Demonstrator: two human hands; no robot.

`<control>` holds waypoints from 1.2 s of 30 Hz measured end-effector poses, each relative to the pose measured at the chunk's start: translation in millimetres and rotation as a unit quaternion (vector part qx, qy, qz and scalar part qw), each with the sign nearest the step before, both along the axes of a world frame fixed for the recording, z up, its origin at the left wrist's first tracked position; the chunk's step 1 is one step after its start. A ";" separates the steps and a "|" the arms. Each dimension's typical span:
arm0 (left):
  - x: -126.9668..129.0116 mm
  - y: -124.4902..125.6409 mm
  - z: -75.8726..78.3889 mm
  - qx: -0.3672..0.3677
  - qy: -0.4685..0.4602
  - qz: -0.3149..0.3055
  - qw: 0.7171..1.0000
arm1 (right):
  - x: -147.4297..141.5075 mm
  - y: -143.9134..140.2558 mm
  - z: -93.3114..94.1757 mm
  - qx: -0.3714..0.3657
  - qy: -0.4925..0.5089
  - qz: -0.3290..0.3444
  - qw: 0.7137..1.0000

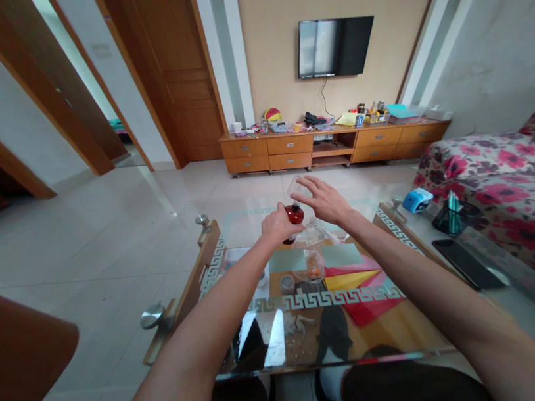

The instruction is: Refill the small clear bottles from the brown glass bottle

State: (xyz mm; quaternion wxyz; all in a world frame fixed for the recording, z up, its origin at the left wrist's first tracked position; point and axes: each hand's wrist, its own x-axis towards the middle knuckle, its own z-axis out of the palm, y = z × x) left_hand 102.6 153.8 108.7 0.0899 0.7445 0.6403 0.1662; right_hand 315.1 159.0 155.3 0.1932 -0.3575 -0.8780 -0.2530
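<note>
Bare forearms, no sleeves — dark trousers, white sock (330,383).

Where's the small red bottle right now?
In the head view the red bottle is near the far middle of the glass table, gripped in the left hand, with the open right hand just beside it.
</note>
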 end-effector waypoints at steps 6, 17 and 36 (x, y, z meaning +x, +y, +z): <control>-8.9 0.3 -4.0 -0.009 -0.014 0.007 1.000 | -7.7 5.0 3.1 0.004 -0.017 0.027 0.999; -34.5 -2.9 -13.7 -0.023 -0.050 0.025 0.998 | -41.6 0.9 13.9 -0.023 -0.056 0.055 0.997; -48.5 -2.7 -18.6 -0.028 -0.060 0.013 0.998 | -47.3 6.2 8.6 0.006 -0.095 0.082 0.992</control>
